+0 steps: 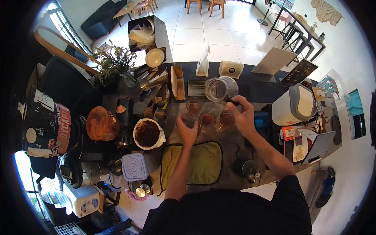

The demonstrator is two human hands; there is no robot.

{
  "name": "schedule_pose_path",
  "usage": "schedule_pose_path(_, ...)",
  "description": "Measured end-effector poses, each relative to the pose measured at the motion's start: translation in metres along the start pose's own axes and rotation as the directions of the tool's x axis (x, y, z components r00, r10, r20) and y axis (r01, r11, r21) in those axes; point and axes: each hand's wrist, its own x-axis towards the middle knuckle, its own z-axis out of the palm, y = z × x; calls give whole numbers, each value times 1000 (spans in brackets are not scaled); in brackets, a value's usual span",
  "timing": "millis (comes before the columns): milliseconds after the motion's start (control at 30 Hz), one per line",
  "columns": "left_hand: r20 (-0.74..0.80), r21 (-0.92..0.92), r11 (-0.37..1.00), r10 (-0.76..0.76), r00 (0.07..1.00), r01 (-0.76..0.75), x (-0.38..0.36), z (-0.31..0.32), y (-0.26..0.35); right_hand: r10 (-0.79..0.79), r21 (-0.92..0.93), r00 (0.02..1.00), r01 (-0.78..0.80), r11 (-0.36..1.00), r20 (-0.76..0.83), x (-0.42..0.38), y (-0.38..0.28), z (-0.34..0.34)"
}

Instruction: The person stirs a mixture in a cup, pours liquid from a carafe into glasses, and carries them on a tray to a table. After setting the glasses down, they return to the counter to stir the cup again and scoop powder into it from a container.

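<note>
My right hand (243,113) grips the black handle of a clear glass server (219,89), which is tilted above the counter and looks nearly drained. My left hand (187,131) curves, thumb and fingers apart, around what looks like a small clear glass (188,120); its outline is faint. Close by stand a glass with a little reddish-brown drink (193,105), a second glass of dark red drink (207,118) and a third one (226,118). Left of my left hand sits a white dripper with wet coffee grounds (147,134).
A green cloth (192,162) lies on the counter nearest my body. Further left are an orange-tinted container (102,123) and a lidded box (134,166). A metal kettle (250,171) stands near the right front; a white bin-like appliance (293,103) is at the right.
</note>
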Motion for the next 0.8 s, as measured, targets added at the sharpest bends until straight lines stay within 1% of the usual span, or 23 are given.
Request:
schedule_pose_path(67,1,12,999,33,999,-33,18,-1,2,271,161,962,-272,949,29,-1,-12,-13)
schedule_pose_path(100,64,-11,998,62,996,-61,29,2,-4,281,181,960,-272,945,-24,-4,-20,-13)
schedule_pose_path(133,127,-33,996,92,988,-88,38,4,-4,265,181,964,-256,949,-26,-5,-26,-17)
schedule_pose_path(167,124,-38,994,102,987,-98,44,6,-5,319,208,948,-312,927,1,-8,-31,-23)
schedule_pose_path(200,148,-11,997,78,986,-77,47,7,-6,376,233,926,-371,899,27,-11,-35,-28)
schedule_pose_path(233,174,17,998,51,983,-55,49,8,-7,373,233,927,-367,900,19,-16,-38,-33)
schedule_pose_path(267,180,16,998,55,982,-59,51,9,-8,382,265,924,-375,889,26,-20,-41,-37)
schedule_pose_path(333,214,40,992,106,971,-117,54,11,-18,393,298,919,-384,874,30,-29,-47,-43)
schedule_pose_path(367,218,43,992,105,970,-117,54,12,-24,396,316,917,-389,865,44,-34,-51,-46)
schedule_pose_path(433,167,-14,995,96,981,-95,53,13,-28,398,337,916,-392,856,55,-45,-54,-50)
schedule_pose_path(500,155,-34,996,84,984,-80,51,11,-29,438,414,895,-430,802,80,-57,-58,-53)
schedule_pose_path(567,144,-55,996,75,987,-67,47,8,-27,446,416,891,-437,798,81,-68,-68,-51)
schedule_pose_path(633,118,9,1000,-5,993,4,36,-2,-16,491,423,865,-484,766,101,-82,-80,-47)
schedule_pose_path(667,117,14,1000,-8,993,6,30,-6,-17,494,425,863,-487,763,104,-91,-82,-44)
schedule_pose_path(733,69,46,999,-11,998,8,20,-11,-23,538,470,829,-541,698,155,-111,-85,-38)
schedule_pose_path(800,65,69,998,-12,998,7,12,-16,-32,552,479,813,-565,672,186,-133,-87,-29)
